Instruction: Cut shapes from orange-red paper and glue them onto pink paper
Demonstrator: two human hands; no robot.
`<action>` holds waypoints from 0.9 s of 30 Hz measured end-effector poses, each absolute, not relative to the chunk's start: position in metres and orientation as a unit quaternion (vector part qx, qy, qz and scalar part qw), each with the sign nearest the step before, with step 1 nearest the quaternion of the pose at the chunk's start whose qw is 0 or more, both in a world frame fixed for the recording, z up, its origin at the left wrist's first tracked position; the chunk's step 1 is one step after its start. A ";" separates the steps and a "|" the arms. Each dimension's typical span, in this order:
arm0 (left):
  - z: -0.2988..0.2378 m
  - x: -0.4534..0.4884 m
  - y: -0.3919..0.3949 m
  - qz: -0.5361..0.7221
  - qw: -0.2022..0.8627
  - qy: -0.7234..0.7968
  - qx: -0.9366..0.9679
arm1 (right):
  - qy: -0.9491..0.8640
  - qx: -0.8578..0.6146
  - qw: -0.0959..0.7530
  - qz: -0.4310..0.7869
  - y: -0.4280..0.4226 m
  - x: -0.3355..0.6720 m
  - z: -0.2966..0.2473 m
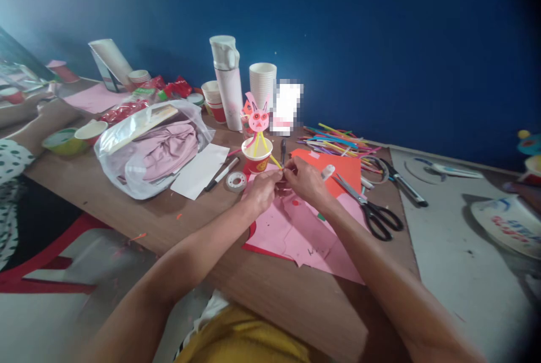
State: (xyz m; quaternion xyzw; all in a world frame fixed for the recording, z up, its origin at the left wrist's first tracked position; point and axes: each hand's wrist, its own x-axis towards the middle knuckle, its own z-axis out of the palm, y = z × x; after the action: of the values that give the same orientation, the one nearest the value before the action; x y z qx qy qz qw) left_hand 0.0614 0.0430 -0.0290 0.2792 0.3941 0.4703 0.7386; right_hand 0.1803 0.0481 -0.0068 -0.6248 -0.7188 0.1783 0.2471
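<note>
A paper cup stands on the table, with a pink paper animal face raised above it on yellow stems. From the cup, a yellow pipe cleaner slants down to my fingertips. My left hand is closed at its end, fingers pinched together. Against it, my right hand is closed too, its thumb and forefinger meeting at the same end. Anything smaller between the fingertips is hidden. Beneath both hands lies pink paper with cut edges and pen marks.
Black-handled scissors rest on orange paper at right, near a utility knife and several pipe cleaners. Left are a tape roll, a marker and a plastic bag. A flask stands behind. Another person's arm reaches in.
</note>
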 end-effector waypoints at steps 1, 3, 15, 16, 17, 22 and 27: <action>-0.029 0.061 0.043 0.470 0.739 0.395 0.279 | -0.718 -0.625 0.248 0.179 0.048 0.180 -0.007; -0.029 0.061 0.043 0.469 0.739 0.396 0.278 | -0.717 -0.625 0.250 0.180 0.048 0.179 -0.006; -0.025 0.063 0.042 0.470 0.735 0.409 0.267 | -0.721 -0.615 0.257 0.189 0.045 0.178 -0.006; -0.025 0.063 0.042 0.470 0.736 0.407 0.266 | -0.721 -0.616 0.256 0.189 0.045 0.178 -0.006; -0.026 0.063 0.042 0.471 0.738 0.405 0.265 | -0.720 -0.617 0.256 0.188 0.044 0.178 -0.006; -0.027 0.062 0.044 0.470 0.749 0.389 0.260 | -0.718 -0.619 0.261 0.183 0.045 0.178 -0.007; -0.028 0.061 0.045 0.468 0.755 0.385 0.251 | -0.720 -0.614 0.269 0.181 0.046 0.179 -0.011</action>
State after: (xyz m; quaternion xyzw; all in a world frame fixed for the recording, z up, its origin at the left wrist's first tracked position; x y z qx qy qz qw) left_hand 0.0606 0.0451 -0.0279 0.2508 0.3846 0.4681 0.7550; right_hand 0.1788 0.0460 -0.0105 -0.6140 -0.7197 0.1811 0.2687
